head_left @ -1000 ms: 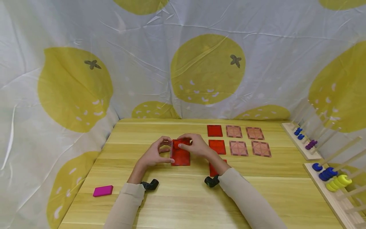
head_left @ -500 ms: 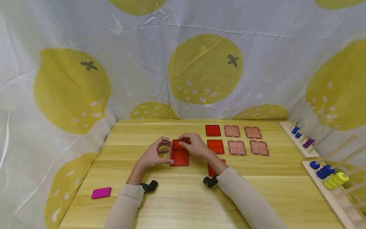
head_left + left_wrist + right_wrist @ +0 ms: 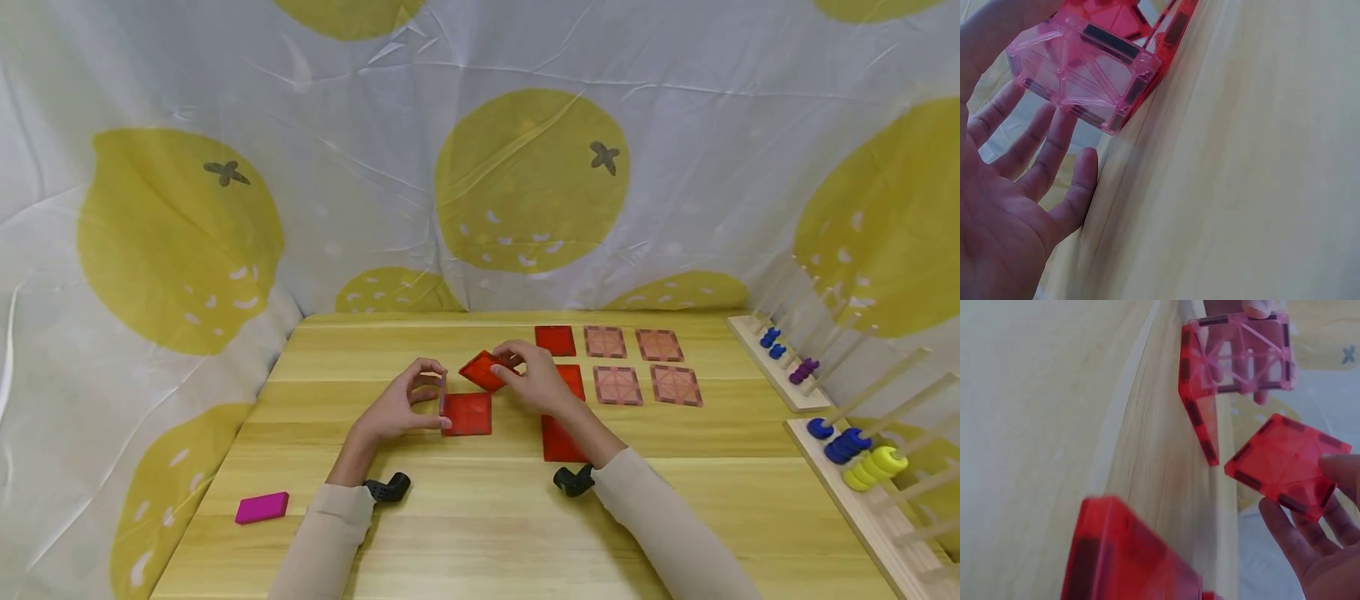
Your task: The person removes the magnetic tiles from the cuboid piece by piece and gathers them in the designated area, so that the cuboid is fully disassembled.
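Observation:
My left hand (image 3: 397,406) holds a clear pink magnetic tile (image 3: 1085,75) upright between thumb and fingers. This tile stands along the left edge of a red magnetic tile (image 3: 468,415) lying flat on the table. A second red magnetic tile (image 3: 1288,459) is pinched by the thumb and fingers of my right hand (image 3: 538,379). It is tilted, raised behind the flat tile and apart from both the flat and the pink tile in the right wrist view.
Red tiles lie in a column to the right, one at the back (image 3: 555,341). Several pink tiles (image 3: 617,385) lie beside them. Two wooden peg boards (image 3: 870,492) with coloured beads stand at the right edge. A magenta block (image 3: 262,507) lies front left, and a lemon-print cloth (image 3: 360,192) hangs behind.
My right hand has drawn back to the right, taking the red tile from the rear of the flat tile and tilting it. My left hand keeps holding the pink tile upright.

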`<move>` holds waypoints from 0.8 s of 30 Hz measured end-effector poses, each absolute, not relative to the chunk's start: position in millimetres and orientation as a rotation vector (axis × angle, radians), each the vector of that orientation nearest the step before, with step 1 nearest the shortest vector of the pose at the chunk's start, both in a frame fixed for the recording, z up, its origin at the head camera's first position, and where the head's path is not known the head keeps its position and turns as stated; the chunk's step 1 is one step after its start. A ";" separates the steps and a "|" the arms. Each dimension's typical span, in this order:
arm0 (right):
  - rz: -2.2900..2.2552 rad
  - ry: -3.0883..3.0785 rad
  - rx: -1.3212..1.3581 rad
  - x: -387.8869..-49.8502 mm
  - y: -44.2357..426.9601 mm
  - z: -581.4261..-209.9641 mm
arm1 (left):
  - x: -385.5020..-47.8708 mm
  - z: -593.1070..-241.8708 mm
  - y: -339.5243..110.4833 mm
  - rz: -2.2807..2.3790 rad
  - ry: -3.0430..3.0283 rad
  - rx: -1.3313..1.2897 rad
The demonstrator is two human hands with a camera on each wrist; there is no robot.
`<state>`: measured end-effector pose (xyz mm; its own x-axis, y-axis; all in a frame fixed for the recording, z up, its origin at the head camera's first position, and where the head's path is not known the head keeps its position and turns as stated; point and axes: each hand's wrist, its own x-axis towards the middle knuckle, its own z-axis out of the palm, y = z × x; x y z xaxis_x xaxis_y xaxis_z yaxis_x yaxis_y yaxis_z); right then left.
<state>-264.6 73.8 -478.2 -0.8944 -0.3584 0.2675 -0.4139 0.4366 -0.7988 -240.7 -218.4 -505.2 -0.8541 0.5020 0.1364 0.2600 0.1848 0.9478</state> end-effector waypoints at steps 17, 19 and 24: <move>1.618 -2.594 0.482 -216.2 180.9 -462.7 | -242.7 -502.1 -219.0 1.647 2.235 0.768; 1.617 -2.587 0.489 -212.0 192.7 -462.6 | -242.8 -502.1 -219.1 1.643 2.239 0.757; 1.565 -2.610 0.470 -201.2 218.0 -467.5 | -242.0 -502.8 -218.9 1.644 2.238 0.757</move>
